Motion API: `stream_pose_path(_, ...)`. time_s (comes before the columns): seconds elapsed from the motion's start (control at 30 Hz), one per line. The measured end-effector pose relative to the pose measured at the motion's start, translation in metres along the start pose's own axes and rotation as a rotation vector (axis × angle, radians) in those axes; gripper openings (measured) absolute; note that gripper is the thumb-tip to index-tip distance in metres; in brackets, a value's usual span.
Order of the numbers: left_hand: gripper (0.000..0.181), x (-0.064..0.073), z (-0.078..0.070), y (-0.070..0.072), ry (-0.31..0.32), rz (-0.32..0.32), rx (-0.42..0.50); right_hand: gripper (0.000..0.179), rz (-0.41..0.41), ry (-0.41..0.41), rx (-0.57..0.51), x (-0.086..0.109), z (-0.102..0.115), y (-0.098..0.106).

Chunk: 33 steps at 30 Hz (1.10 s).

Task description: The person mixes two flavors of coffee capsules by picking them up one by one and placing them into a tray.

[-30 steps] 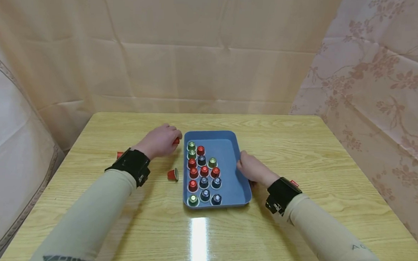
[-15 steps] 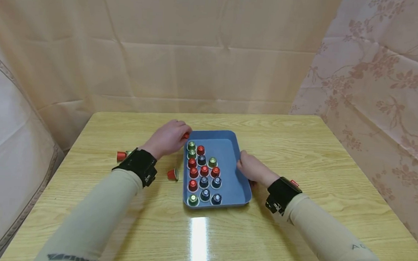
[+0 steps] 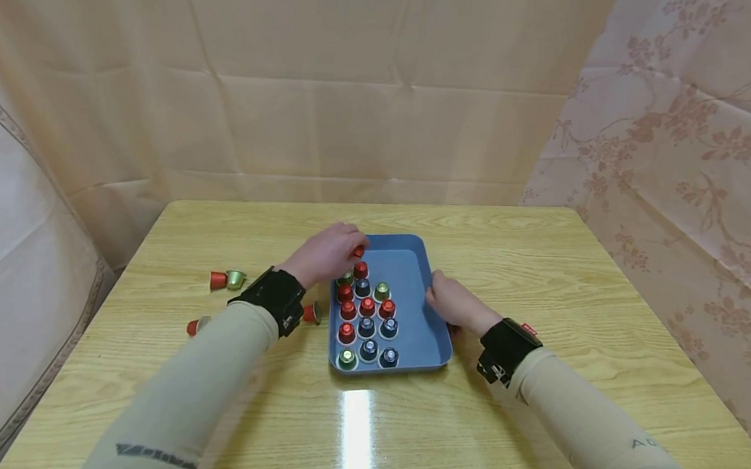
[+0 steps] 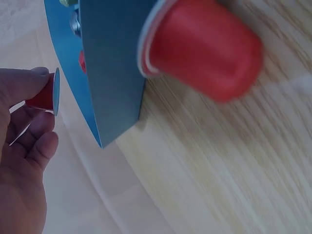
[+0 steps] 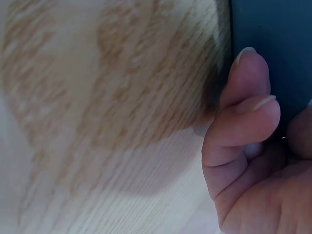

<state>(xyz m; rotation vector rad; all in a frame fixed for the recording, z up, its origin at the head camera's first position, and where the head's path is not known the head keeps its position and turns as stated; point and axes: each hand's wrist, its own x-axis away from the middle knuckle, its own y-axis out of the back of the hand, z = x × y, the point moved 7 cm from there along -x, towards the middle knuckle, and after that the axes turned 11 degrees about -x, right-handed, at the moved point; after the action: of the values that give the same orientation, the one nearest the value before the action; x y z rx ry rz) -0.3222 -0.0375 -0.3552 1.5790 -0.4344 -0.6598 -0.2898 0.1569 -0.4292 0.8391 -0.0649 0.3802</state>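
Note:
Between thumb and fingers, my left hand [image 3: 325,255] pinches a red coffee capsule [image 4: 43,92], its pale lid turned sideways. That hand is over the far left corner of a blue rectangular tray [image 3: 416,287] and covers part of the rim. Red, green and dark blue capsules stand lid down in rows on the tray's left side, among them a red one [image 3: 346,333] and a dark blue one [image 3: 390,328]. My right hand [image 3: 452,301] holds the tray's right side, its fingers [image 5: 246,117] bent against the outer wall.
Left of the tray, a red capsule [image 3: 218,281] and a green one [image 3: 236,279] lie together on the wooden table [image 3: 516,257]. Another red capsule [image 3: 311,313] lies by the tray's left wall. One more red capsule [image 3: 194,327] is partly behind the left sleeve.
My left hand has moved right with the red capsule, from beside the tray to over its far left corner. Capsules behind the left arm have come into view. The right hand has stayed put.

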Motion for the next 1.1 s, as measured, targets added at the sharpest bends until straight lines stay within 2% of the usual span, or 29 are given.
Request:
stream_pose_path(0.23,0.029,-0.005,-0.008,-0.009,0.044,0.093,0.079,0.023,0.002,-0.012,-0.005,-0.001,-0.002,0.0)
stream_pose_path(0.4,0.024,-0.009,-0.013,-0.013,0.012,0.108,0.099,0.022,-0.001,-0.013,-0.004,0.0,-0.001,0.0)
stream_pose_path(0.7,0.022,-0.011,-0.021,-0.015,-0.047,0.113,0.064,0.021,0.007,-0.012,-0.011,0.001,0.0,0.001)
stream_pose_path(0.9,0.023,-0.014,-0.022,-0.02,-0.052,0.131,0.031,0.022,0.014,-0.018,-0.012,0.002,0.0,0.001)
stream_pose_path(1.1,0.018,-0.017,-0.028,-0.023,-0.117,0.093,-0.054,0.022,0.009,-0.01,-0.008,0.002,0.001,0.001)
